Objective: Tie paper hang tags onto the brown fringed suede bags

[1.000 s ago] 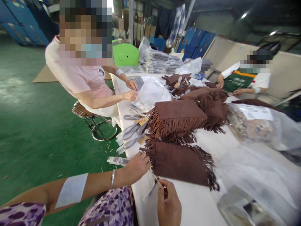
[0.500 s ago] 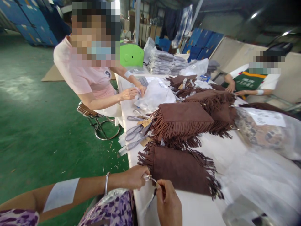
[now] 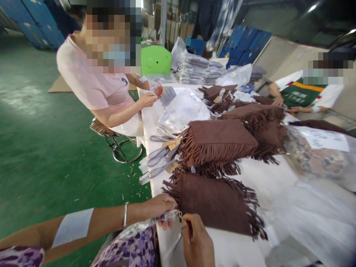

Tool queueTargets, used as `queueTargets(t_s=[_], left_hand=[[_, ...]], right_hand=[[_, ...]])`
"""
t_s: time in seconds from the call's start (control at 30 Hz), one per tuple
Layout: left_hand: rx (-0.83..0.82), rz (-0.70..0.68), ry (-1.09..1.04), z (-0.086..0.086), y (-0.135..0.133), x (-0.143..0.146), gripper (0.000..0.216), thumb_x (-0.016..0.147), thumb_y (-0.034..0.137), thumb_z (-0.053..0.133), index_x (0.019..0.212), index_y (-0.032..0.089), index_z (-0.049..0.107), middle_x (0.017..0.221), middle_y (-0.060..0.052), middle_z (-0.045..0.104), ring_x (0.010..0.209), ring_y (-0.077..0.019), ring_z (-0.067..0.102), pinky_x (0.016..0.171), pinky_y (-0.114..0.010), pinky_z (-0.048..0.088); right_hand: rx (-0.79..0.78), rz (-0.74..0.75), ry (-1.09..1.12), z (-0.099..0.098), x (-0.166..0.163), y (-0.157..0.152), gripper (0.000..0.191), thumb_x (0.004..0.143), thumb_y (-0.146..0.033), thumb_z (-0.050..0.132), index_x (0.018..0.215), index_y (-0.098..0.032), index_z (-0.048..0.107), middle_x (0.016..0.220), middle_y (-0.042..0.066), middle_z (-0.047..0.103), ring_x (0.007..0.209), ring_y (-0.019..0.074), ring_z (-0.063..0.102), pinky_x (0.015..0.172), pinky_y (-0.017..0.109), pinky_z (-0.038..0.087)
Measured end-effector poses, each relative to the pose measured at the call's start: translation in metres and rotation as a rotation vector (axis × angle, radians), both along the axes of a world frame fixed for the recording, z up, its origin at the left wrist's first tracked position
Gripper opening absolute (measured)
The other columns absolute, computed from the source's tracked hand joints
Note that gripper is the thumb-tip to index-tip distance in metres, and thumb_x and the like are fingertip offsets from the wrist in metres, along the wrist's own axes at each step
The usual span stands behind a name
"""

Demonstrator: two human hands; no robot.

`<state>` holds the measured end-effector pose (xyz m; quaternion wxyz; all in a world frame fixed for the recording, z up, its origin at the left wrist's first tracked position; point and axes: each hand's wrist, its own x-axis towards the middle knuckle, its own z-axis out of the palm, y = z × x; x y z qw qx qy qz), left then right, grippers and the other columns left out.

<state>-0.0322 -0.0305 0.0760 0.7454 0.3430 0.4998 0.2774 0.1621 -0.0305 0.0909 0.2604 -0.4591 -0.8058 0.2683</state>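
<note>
At the near table edge, my left hand (image 3: 161, 207) is closed around the end of a clear plastic-wrapped strap (image 3: 144, 223). The strap trails back over my patterned clothing, and a small metal clasp (image 3: 177, 213) shows at its tip. Close by, my right hand (image 3: 198, 237) pinches a thin pale loop (image 3: 180, 215) at the clasp; a thin cord hangs below the fingers. Just beyond both hands lies a dark brown fringed bag (image 3: 215, 202), flat on the white table. My fingers partly hide how loop and clasp join.
More fringed bags (image 3: 222, 135) are piled farther up the table, with grey wrapped straps (image 3: 161, 157) and tan tags beside them. A co-worker (image 3: 94, 81) sits at left, another (image 3: 303, 91) at far right. Plastic bags (image 3: 314, 218) cover the right side; a green machine (image 3: 156, 61) stands behind.
My left fingers have shifted, and more of the plastic-wrapped strap shows beneath them. My right hand keeps its pinch near the clasp. The left co-worker's hands have moved up and left.
</note>
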Motion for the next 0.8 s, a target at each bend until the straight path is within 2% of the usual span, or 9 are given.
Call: queueTargets(t_s=[0.2, 0.33, 0.5, 0.67, 0.8], left_hand=[[0.003, -0.006, 0.012, 0.001, 0.001, 0.0, 0.033, 0.075, 0.046, 0.057, 0.087, 0.016, 0.064, 0.058, -0.005, 0.065, 0.039, -0.0131, 0.052, 0.038, -0.019, 0.033], [-0.032, -0.017, 0.023, 0.004, 0.003, 0.001, 0.03, 0.073, 0.04, 0.058, 0.088, 0.015, 0.066, 0.057, -0.005, 0.065, 0.04, -0.0134, 0.054, 0.039, -0.019, 0.037], [-0.065, 0.009, -0.004, -0.004, 0.002, 0.002, 0.031, 0.071, 0.036, 0.059, 0.094, 0.016, 0.066, 0.058, -0.004, 0.066, 0.04, -0.0138, 0.055, 0.041, -0.02, 0.039], [-0.111, 0.09, -0.003, -0.009, 0.003, 0.004, 0.034, 0.066, 0.04, 0.066, 0.09, 0.016, 0.061, 0.061, -0.005, 0.067, 0.044, -0.0149, 0.058, 0.043, -0.019, 0.039], [-0.076, 0.105, -0.048, -0.005, 0.001, 0.012, 0.04, 0.062, 0.043, 0.071, 0.088, 0.014, 0.061, 0.072, -0.008, 0.069, 0.053, -0.0169, 0.062, 0.049, -0.024, 0.044]], right_hand=[[-0.057, 0.083, -0.091, -0.003, 0.006, 0.007, 0.017, 0.091, -0.024, 0.04, 0.087, -0.025, 0.057, 0.08, -0.001, 0.062, 0.068, 0.0139, 0.063, 0.062, 0.022, 0.044], [-0.037, 0.067, -0.165, -0.005, 0.004, 0.011, 0.019, 0.092, -0.022, 0.037, 0.09, -0.025, 0.056, 0.083, 0.0, 0.062, 0.069, 0.0154, 0.063, 0.063, 0.024, 0.044], [0.032, 0.026, -0.207, -0.011, -0.006, 0.008, 0.022, 0.097, -0.025, 0.035, 0.095, -0.025, 0.057, 0.086, 0.002, 0.062, 0.07, 0.0169, 0.063, 0.061, 0.025, 0.043], [0.074, -0.015, -0.133, -0.022, -0.012, 0.007, 0.029, 0.1, -0.031, 0.032, 0.094, -0.025, 0.06, 0.086, 0.003, 0.061, 0.067, 0.0157, 0.061, 0.058, 0.025, 0.042], [-0.033, -0.09, -0.035, -0.018, -0.011, 0.001, 0.027, 0.099, -0.025, 0.035, 0.094, -0.024, 0.062, 0.088, 0.003, 0.06, 0.073, 0.015, 0.062, 0.063, 0.023, 0.044]])
